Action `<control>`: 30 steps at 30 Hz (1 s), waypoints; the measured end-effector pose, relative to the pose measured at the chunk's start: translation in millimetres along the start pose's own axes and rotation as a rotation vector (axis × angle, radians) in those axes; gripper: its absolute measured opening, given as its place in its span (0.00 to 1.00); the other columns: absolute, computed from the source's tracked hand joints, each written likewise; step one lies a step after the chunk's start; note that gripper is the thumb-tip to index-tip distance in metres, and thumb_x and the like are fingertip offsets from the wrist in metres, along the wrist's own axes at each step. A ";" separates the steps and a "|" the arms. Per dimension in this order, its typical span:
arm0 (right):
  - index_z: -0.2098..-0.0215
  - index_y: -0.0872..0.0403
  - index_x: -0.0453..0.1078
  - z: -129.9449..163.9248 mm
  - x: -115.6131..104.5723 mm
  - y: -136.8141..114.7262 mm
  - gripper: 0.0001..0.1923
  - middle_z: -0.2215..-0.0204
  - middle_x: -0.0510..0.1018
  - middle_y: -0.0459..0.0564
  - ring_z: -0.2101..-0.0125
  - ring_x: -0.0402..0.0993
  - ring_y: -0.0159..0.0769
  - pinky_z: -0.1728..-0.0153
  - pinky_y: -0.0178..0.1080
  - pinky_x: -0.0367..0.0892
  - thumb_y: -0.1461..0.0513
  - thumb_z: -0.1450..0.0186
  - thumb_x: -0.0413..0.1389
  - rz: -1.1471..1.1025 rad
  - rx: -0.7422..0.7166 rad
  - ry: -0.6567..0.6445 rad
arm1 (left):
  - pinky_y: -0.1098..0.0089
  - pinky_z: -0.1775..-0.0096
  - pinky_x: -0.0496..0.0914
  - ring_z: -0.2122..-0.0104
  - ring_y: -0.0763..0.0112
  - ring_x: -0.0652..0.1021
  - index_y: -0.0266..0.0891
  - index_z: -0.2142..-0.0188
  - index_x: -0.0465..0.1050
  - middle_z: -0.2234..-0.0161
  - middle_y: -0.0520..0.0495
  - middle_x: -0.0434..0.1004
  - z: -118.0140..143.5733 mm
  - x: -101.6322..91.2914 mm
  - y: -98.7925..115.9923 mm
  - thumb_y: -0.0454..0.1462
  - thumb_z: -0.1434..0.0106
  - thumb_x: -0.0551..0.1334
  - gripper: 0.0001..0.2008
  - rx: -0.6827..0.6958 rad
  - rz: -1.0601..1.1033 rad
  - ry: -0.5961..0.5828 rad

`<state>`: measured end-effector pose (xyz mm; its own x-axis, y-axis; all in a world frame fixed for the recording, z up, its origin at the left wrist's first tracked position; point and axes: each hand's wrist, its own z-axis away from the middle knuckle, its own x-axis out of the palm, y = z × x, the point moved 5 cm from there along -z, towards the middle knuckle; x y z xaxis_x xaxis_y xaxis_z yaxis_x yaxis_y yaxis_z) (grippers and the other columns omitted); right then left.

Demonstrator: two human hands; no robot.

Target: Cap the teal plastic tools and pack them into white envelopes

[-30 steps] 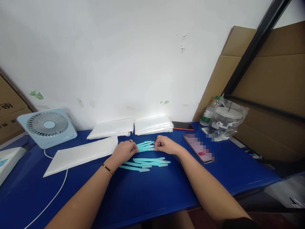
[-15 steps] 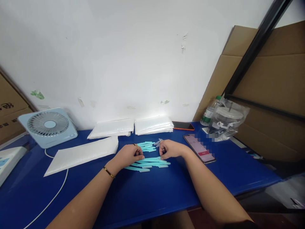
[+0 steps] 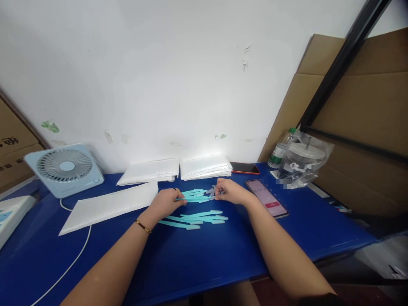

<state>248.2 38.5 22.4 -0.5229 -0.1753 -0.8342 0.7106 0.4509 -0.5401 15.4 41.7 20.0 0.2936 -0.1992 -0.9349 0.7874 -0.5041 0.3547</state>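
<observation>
A turquoise eyebrow razor [image 3: 195, 199] is pinched by its handle in my left hand [image 3: 168, 203]. At its blade end, my right hand [image 3: 230, 191] closes finger and thumb on a small greyish blade cap [image 3: 213, 198]. Whether the cap sits on the blade or just before it, I cannot tell. Behind the held razor lie more turquoise razors [image 3: 195, 192] in a small pile, partly covered by it. Several greyish caps [image 3: 210, 191] lie beside my right fingertips. Nearer to me, another group of razors [image 3: 191, 220] is spread on the blue table [image 3: 197, 259].
White padded envelopes [image 3: 153, 170] are stacked by the wall, with one single envelope [image 3: 111, 208] at left. A light-blue fan [image 3: 66, 166] stands farther left. Two phones, one dark [image 3: 245, 168] and one lit [image 3: 267, 197], lie right. Behind are a bottle [image 3: 278, 154] and a bagged cup [image 3: 302, 161].
Both hands have moved away from me, from the nearer razors to the farther pile. A razor now spans between them, and the nearer group lies uncovered.
</observation>
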 end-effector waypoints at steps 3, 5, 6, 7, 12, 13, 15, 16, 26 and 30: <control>0.73 0.55 0.73 1.2 -6.3 9.3 0.04 0.70 0.70 0.47 0.70 0.67 0.32 0.70 0.33 0.59 0.62 0.46 0.61 0.023 0.062 0.059 | 0.70 0.65 0.64 0.65 0.65 0.74 0.42 0.69 0.74 0.62 0.49 0.76 1.8 -3.7 -12.9 0.49 0.40 0.53 0.16 -0.057 -0.007 0.014; 0.72 0.55 0.74 3.1 -8.8 9.5 0.05 0.70 0.70 0.47 0.70 0.67 0.33 0.70 0.33 0.60 0.61 0.46 0.61 0.017 0.070 0.072 | 0.69 0.65 0.64 0.64 0.63 0.74 0.42 0.66 0.73 0.61 0.48 0.75 2.8 -5.9 -16.0 0.49 0.42 0.56 0.15 -0.071 -0.030 0.037; 0.72 0.55 0.74 4.1 -7.9 7.4 0.06 0.70 0.70 0.47 0.70 0.67 0.33 0.70 0.33 0.60 0.60 0.46 0.62 0.009 0.062 0.050 | 0.69 0.65 0.64 0.63 0.63 0.74 0.42 0.64 0.73 0.61 0.48 0.74 3.4 -6.9 -15.0 0.49 0.43 0.57 0.16 -0.065 -0.046 0.055; 0.73 0.55 0.75 5.0 -5.3 4.0 0.07 0.69 0.70 0.47 0.70 0.67 0.32 0.70 0.33 0.60 0.59 0.46 0.62 -0.002 0.047 0.006 | 0.68 0.65 0.64 0.62 0.62 0.73 0.43 0.62 0.72 0.61 0.48 0.74 4.0 -8.1 -12.5 0.49 0.45 0.59 0.16 -0.054 -0.062 0.078; 0.74 0.55 0.75 6.1 16.2 -17.7 0.08 0.72 0.69 0.46 0.72 0.66 0.31 0.72 0.32 0.60 0.58 0.49 0.63 -0.022 -0.063 -0.215 | 0.67 0.59 0.64 0.58 0.62 0.70 0.45 0.60 0.72 0.59 0.49 0.72 9.1 -8.0 15.1 0.49 0.45 0.61 0.16 0.067 -0.076 0.162; 0.75 0.55 0.75 5.4 18.9 -20.4 0.06 0.72 0.69 0.46 0.72 0.66 0.31 0.72 0.32 0.60 0.59 0.48 0.62 -0.014 -0.080 -0.219 | 0.67 0.58 0.63 0.57 0.63 0.70 0.46 0.61 0.73 0.59 0.49 0.73 9.9 -5.1 21.7 0.49 0.44 0.60 0.15 0.103 -0.064 0.139; 0.75 0.55 0.74 3.9 21.9 -23.5 0.04 0.72 0.69 0.46 0.72 0.66 0.31 0.71 0.32 0.60 0.62 0.46 0.61 -0.002 -0.102 -0.206 | 0.68 0.59 0.62 0.59 0.64 0.71 0.46 0.63 0.73 0.62 0.51 0.74 10.5 2.7 32.1 0.48 0.43 0.60 0.12 0.153 -0.050 0.066; 0.74 0.55 0.74 3.4 22.4 -24.3 0.04 0.72 0.69 0.47 0.71 0.66 0.31 0.71 0.32 0.60 0.62 0.46 0.60 0.005 -0.105 -0.196 | 0.68 0.60 0.62 0.60 0.65 0.72 0.46 0.64 0.74 0.64 0.52 0.74 10.3 6.6 35.3 0.47 0.43 0.60 0.11 0.161 -0.052 0.030; 0.74 0.56 0.74 3.3 20.4 -26.9 0.05 0.70 0.69 0.48 0.71 0.66 0.32 0.72 0.32 0.59 0.61 0.44 0.61 0.069 -0.095 -0.197 | 0.70 0.67 0.61 0.68 0.68 0.74 0.42 0.73 0.74 0.70 0.50 0.77 1.8 9.0 25.3 0.41 0.41 0.57 0.10 0.057 -0.075 0.011; 0.72 0.55 0.74 3.4 -0.1 -11.6 0.03 0.68 0.69 0.48 0.70 0.67 0.31 0.69 0.32 0.59 0.64 0.43 0.58 0.117 0.010 -0.012 | 0.69 0.66 0.61 0.67 0.67 0.74 0.42 0.71 0.73 0.69 0.50 0.76 1.9 -3.9 9.4 0.42 0.41 0.57 0.08 -0.038 -0.088 0.091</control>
<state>241.5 30.3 28.4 -0.4304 -0.1329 -0.8928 0.7711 0.4600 -0.4402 20.6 36.1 27.0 0.2693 -0.0771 -0.9600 0.8316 -0.4841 0.2722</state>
